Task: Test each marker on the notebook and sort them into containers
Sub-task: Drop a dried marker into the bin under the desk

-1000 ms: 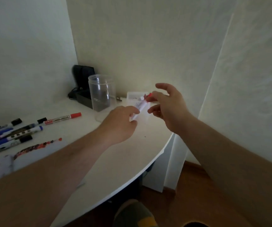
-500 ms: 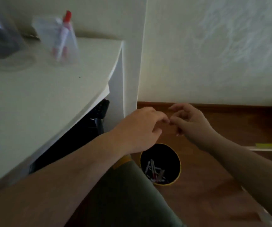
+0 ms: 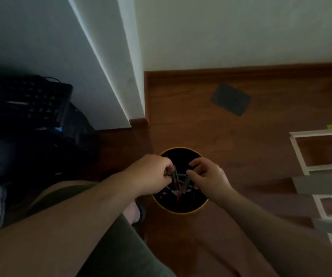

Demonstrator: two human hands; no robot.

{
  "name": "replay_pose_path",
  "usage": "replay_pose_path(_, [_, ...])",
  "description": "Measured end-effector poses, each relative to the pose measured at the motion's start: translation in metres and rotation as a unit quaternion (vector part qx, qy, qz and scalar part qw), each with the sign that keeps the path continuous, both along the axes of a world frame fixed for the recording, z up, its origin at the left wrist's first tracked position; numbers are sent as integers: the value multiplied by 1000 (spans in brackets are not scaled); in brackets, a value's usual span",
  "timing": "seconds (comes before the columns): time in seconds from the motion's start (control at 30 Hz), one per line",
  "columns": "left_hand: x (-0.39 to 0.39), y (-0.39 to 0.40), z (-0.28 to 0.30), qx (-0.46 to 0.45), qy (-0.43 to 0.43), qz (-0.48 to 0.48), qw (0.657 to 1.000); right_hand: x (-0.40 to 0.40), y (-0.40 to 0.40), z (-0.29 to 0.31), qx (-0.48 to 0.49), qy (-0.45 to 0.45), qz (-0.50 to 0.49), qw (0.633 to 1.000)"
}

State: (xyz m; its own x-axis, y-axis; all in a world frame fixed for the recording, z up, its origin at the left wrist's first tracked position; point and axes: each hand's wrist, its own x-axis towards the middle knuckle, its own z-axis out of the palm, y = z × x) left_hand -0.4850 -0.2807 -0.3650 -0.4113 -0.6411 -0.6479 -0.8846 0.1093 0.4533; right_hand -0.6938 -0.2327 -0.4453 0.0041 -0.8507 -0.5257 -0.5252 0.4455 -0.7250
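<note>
Your left hand (image 3: 151, 174) is over the left rim of the round black bin (image 3: 181, 211) with the yellow edge, which stands on the wooden floor (image 3: 191, 108); its fingers are curled round a dark marker (image 3: 175, 175) that points down into the bin. Your right hand (image 3: 209, 176) is just beside it over the right half of the opening, fingers bent and thumb drawn in toward them near the marker's upper end; whether it pinches the marker, a cap, or nothing cannot be told, as the frame is dim and blurred there. Inside the bin lie several discarded markers (image 3: 178, 191), at least one with a red end, heaped loosely across one another. Judgement on progress: the bin has plainly received a number of markers, so sorting is well under way, and the marker in hand appears to be on the point of being dropped among them. How many remain untested cannot be stated: the notebook, the other container and the unsorted markers are all out of view. Elsewhere a dark keyboard (image 3: 31, 100) is under the white desk panel (image 3: 93, 62), and a dark flat rectangle (image 3: 230, 99) lies on the floor, well apart from the bin.
</note>
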Motion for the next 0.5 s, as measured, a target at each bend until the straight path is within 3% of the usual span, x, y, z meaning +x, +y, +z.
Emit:
replay_pose_path(0.3, [-46, -63, -86, 87, -70, -96, 989, 3, -20, -106, 118, 37, -73, 990])
replay_pose_path(0.5, [-42, -88, -129, 118, -83, -86, 986, 17, -46, -179, 184, 61, -103, 975])
